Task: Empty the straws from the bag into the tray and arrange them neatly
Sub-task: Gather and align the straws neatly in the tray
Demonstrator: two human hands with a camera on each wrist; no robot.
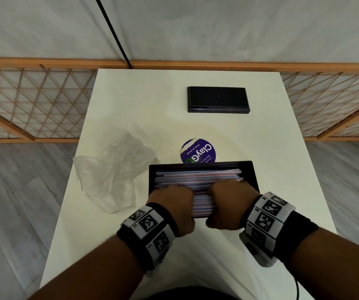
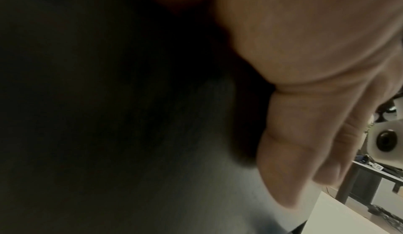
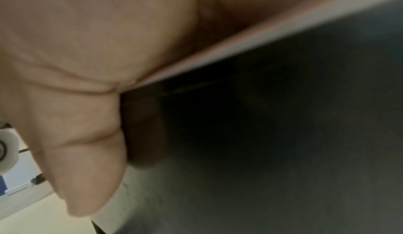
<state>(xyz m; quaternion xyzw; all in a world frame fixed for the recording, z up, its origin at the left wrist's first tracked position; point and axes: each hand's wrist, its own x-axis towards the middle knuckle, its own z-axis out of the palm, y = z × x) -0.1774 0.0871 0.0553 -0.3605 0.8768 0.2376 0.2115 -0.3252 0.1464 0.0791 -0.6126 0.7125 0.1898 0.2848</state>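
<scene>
Two hands are set on the near part of a black tray (image 1: pixel 253 174) on the white table (image 1: pixel 282 161): the left hand (image 1: pixel 172 207) and the right hand (image 1: pixel 228 204) are both curled down over the straws (image 1: pixel 198 177), though whether the fingers are clamped on any cannot be told. Those striped straws are stacked lengthwise inside the tray. An empty clear bag (image 1: pixel 113 169) is left crumpled beside the tray's left end, a purple round sticker (image 1: pixel 198 153) is partly covered by its far wall, and a black lid (image 1: pixel 217 100) is seen farther back.

Head view looks steeply down on the table (image 1: pixel 113 100); both wrist views sit under the palms, pressed close against its dark tray wall (image 3: pixel 283 134).
</scene>
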